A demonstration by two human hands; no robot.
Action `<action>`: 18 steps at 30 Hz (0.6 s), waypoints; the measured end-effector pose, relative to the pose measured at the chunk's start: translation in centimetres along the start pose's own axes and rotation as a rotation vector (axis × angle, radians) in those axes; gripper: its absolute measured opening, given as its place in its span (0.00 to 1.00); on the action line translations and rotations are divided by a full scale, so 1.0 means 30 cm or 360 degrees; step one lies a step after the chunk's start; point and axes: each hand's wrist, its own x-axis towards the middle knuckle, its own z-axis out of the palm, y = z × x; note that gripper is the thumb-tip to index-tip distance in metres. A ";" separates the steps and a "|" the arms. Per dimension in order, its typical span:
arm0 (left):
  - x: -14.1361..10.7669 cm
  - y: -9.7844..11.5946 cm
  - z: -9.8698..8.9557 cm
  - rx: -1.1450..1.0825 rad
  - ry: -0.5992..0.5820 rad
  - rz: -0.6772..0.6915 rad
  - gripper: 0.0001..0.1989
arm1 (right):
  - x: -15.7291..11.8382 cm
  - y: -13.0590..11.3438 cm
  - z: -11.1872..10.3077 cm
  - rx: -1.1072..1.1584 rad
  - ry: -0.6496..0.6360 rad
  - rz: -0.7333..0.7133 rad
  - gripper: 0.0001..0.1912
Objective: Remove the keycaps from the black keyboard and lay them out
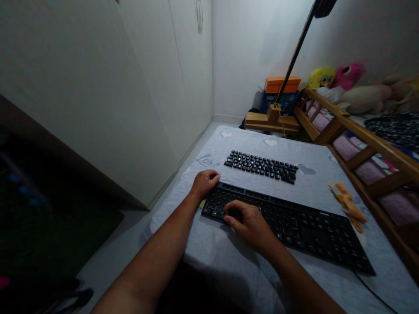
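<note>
A long black keyboard (314, 235) lies at a slant on the bed sheet, many of its key positions showing small round stubs without caps. My left hand (205, 183) is closed at its upper left corner, thumb and fingers gripping the edge. Over the keyboard's left part is my right hand (247, 220), fingers curled and thumb and forefinger tips pinched near the lower keys. Whatever is between those tips is too small to make out. Beyond the keyboard, loose black keycaps (262, 165) lie in neat rows on the sheet.
An orange cloth item (348, 205) sits right of the keyboard, whose cable (373, 290) trails toward the lower right. A wooden bed rail (376, 144) borders the right side. Pale cupboard doors (147, 87) stand left. A wooden stand (273, 117) with a dark pole rises behind.
</note>
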 end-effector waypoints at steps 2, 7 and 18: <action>0.000 0.000 0.000 0.0011 -0.0001 0.0008 0.12 | 0.025 -0.024 0.021 0.0017 -0.0042 0.0017 0.06; 0.000 0.001 0.001 0.0082 0.0000 0.0015 0.11 | 0.068 -0.034 0.092 0.0029 -0.0017 0.0008 0.06; 0.001 0.005 0.002 0.0188 0.0001 0.0007 0.11 | 0.051 0.009 0.146 0.0001 0.0055 -0.0136 0.06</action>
